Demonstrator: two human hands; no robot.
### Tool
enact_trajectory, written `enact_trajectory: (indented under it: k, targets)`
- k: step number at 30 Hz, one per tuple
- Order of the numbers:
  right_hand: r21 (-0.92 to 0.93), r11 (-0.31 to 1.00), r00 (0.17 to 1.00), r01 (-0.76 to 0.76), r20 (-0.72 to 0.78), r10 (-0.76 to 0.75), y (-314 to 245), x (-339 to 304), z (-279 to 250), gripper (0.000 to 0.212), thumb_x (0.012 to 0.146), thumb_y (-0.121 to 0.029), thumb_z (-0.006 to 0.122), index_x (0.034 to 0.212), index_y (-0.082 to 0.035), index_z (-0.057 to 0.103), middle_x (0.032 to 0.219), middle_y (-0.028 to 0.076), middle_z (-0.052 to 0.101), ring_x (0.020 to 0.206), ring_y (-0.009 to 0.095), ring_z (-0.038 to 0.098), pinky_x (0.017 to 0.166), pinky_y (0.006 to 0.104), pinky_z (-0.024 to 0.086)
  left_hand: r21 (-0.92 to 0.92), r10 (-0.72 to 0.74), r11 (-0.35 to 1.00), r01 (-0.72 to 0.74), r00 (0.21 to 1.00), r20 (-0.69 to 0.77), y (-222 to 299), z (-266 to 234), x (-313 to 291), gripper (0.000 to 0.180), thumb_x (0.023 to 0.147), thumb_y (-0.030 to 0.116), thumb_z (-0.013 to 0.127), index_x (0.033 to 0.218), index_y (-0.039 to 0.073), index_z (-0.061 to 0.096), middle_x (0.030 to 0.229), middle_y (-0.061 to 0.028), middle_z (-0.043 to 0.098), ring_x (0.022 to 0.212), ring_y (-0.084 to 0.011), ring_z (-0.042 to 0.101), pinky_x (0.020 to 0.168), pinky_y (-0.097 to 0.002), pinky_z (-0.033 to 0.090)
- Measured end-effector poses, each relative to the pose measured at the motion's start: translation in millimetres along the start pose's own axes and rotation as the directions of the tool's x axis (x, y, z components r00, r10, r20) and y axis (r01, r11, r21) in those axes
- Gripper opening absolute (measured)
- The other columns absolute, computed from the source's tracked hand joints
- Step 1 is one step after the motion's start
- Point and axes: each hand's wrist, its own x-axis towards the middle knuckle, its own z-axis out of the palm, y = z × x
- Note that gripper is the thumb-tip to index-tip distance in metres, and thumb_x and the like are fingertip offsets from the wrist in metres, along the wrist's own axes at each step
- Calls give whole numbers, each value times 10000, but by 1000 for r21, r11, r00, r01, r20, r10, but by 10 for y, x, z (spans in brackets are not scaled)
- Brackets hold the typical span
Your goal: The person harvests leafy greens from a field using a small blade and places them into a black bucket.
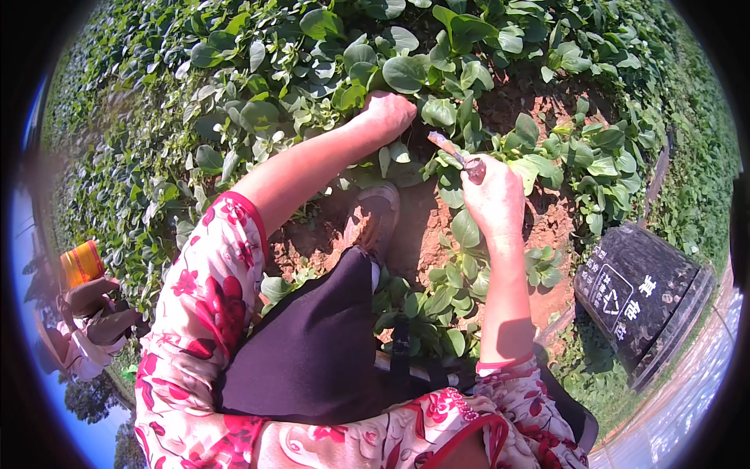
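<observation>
My left hand [391,116] is closed in a fist among broad-leaved greens [405,74]. Its fingertips are turned away, so what they grip is hidden. To its right, my right hand [497,194] is wrapped round a small knife [447,146]. The narrow, brownish blade points up and left toward my left hand, over the leaves. Bare reddish soil [431,227] shows below the two hands. Low leafy plants [449,291] grow beside my right forearm.
My shoe [378,215] rests on soil between the plants. A black plastic bin [637,285] with white markings stands at the right, near a pale path [687,399]. At far left another person [98,324] crouches by an orange-yellow striped item [81,265]. Dense greens spread ahead.
</observation>
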Motion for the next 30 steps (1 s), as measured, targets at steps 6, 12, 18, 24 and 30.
enact_trajectory:
  k: [6,12,18,24,30]
  targets:
    - [-1,999,998,47,-29,-47,-211,207,432,158,823,-192,580,843,-80,690,742,190,656,732,393,643,658,459,514,30,-20,999,20,1000,-7,-23,182,50,153,811,158,600,868,100,729,906,-116,708,829,-257,703,635,-397,557]
    - [-55,998,998,35,-54,-38,-112,78,314,141,837,-177,575,877,-105,689,748,182,656,737,380,645,652,448,514,-94,45,992,-83,935,-351,11,-17,-359,123,808,154,561,833,42,604,804,-124,644,689,-295,676,567,-408,544]
    - [-127,896,900,426,-42,-434,-22,179,313,122,732,-82,607,847,-116,632,755,105,660,701,320,657,612,423,528,-120,155,978,-169,981,-119,122,-422,-956,187,777,184,624,906,52,596,794,-117,646,758,-294,673,630,-400,544]
    - [-278,824,833,495,-120,-540,-94,537,372,320,726,-81,657,1035,-164,646,744,78,626,667,295,637,577,408,509,-58,134,986,-159,943,-305,133,-402,-782,262,734,246,670,900,68,571,805,-124,599,624,-295,642,542,-398,526]
    - [-168,887,832,431,-306,-462,5,656,450,159,755,-139,643,912,-164,659,762,64,661,671,290,655,585,400,527,27,218,974,-224,905,-367,158,-236,-312,264,799,256,604,945,37,620,875,-140,603,662,-245,655,569,-377,538]
